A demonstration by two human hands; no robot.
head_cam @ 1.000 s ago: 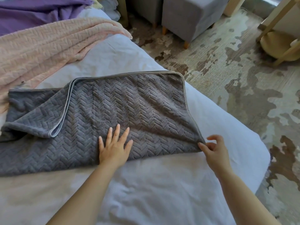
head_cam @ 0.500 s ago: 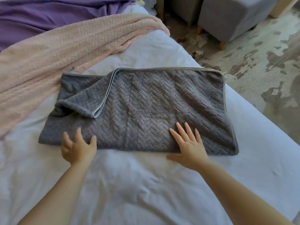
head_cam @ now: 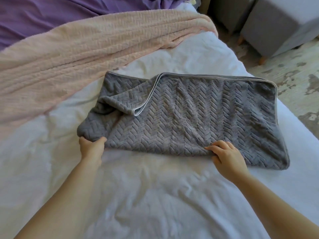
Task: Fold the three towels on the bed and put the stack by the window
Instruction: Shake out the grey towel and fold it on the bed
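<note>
**Towel folding: first piece part-folded, two untouched**

Grey herringbone-textured plush towel (head_cam: 198,118) lies at the centre of the frame on the white bed sheet (head_cam: 155,195), doubled over once. Its pale piped edges meet along the far side, except at the upper left, where one corner is turned back on itself and the layers sit uneven. In my judgement this fold is not finished, and at least one further fold is needed before the piece can be stacked.

The left hand (head_cam: 92,148) is clenched on the towel's near-left corner, thumb on top and fingers tucked beneath. The right hand (head_cam: 226,156) is curled over the near edge, right of centre, pinching the fabric under the fingertips. Both hands are grasping the same towel.

The pink ribbed plush towel (head_cam: 77,54) lies spread and unfolded across the upper left of the frame, its near edge just beside the grey towel's far-left corner. The purple cloth (head_cam: 51,16) lies loose at the top left, behind the pink one; presumably the third towel. No stack exists yet, and no window is in view.

Two grey upholstered stools (head_cam: 276,26) on wooden feet stand at the upper right, on a worn mottled floor (head_cam: 293,75) beside the bed. They may narrow the walking route; whether it leads to the window cannot be told.
</note>
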